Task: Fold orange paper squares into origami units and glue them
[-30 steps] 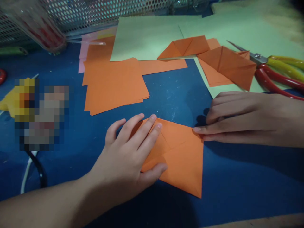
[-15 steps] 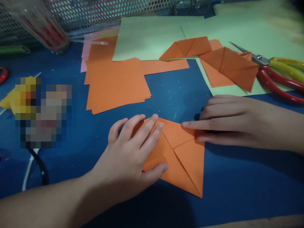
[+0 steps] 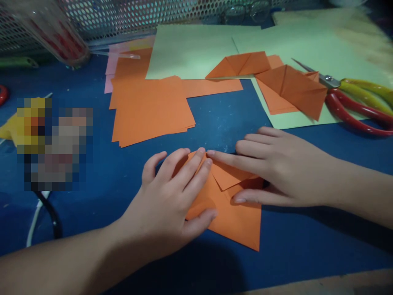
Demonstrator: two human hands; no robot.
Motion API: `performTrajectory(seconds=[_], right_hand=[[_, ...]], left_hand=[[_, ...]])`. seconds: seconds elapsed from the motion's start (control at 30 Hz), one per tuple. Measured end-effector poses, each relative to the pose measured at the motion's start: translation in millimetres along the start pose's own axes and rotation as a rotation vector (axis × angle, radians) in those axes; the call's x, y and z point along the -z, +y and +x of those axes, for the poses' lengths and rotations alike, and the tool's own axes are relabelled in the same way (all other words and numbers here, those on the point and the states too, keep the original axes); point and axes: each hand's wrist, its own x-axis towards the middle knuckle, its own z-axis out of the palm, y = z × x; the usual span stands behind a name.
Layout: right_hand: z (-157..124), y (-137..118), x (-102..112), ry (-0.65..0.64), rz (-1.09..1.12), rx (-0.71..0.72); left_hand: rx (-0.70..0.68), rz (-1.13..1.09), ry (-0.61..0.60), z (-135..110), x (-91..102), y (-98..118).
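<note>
A partly folded orange paper square (image 3: 236, 217) lies on the blue table top (image 3: 291, 246) in front of me. My left hand (image 3: 172, 196) rests flat on its left half, fingers stretched out and thumb on the lower fold. My right hand (image 3: 270, 168) lies across its upper right part, index finger pointing left along the top edge to meet my left fingertips, thumb pressing a folded flap. Neither hand grips anything.
A stack of orange sheets (image 3: 150, 108) lies beyond my left hand. Folded orange pieces (image 3: 291, 88) sit on pale green paper (image 3: 196, 49) at the back right, beside red and yellow scissors (image 3: 359, 102). A mesh basket (image 3: 123, 16) and clear container (image 3: 52, 28) stand behind.
My right hand has slid left over the paper, folding the right corner inward until its index finger reaches my left fingertips. My left hand has stayed put.
</note>
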Motion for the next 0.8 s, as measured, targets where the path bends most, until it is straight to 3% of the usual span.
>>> performTrajectory(seconds=[0.17, 0.3, 0.6, 0.8], right_hand=[[4.2, -1.9, 4.9, -0.001, -0.009, 0.01], [-3.8, 7.8, 14.8, -0.015, 0.128, 0.034], [-17.2, 27.9, 17.6, 0.09, 0.231, 0.143], [-19.1, 25.1, 19.7, 0.108, 0.264, 0.09]], left_hand=[[0.0, 0.023, 0.001, -0.3, 1.5, 0.8], [0.005, 0.026, -0.003, -1.4, 2.5, 1.3], [0.018, 0.013, -0.017, -0.8, 2.4, 2.6], [0.05, -0.022, 0.004, -4.0, -1.5, 3.6]])
